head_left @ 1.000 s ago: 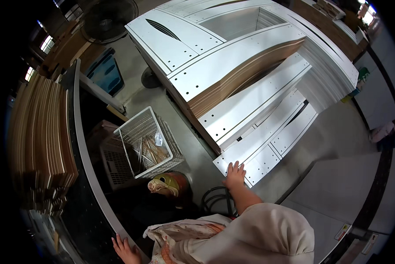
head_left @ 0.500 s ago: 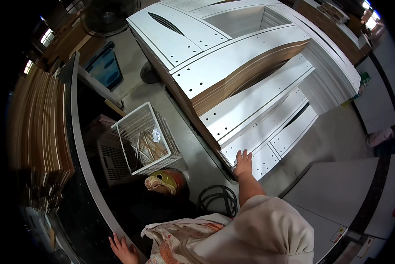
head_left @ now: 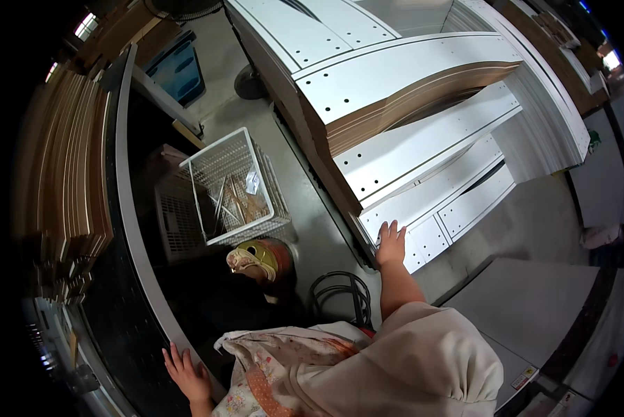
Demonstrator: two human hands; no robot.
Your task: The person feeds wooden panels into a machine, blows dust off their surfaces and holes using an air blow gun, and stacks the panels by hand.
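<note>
Head view: right hand (head_left: pixel 391 244) outstretched, unclenched on white panel (head_left: pixel 423 200); left hand (head_left: pixel 188 377) splayed on rail (head_left: pixel 125 201).

Dim overall, glaring window (head_left: pixel 86 26) upper left, sheen on white panels (head_left: pixel 426 142), black fisheye rim

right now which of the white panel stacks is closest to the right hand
The lowest white panel stack, at the near end: the right hand lies over its left corner. The other stacks rise higher, farther off.
</note>
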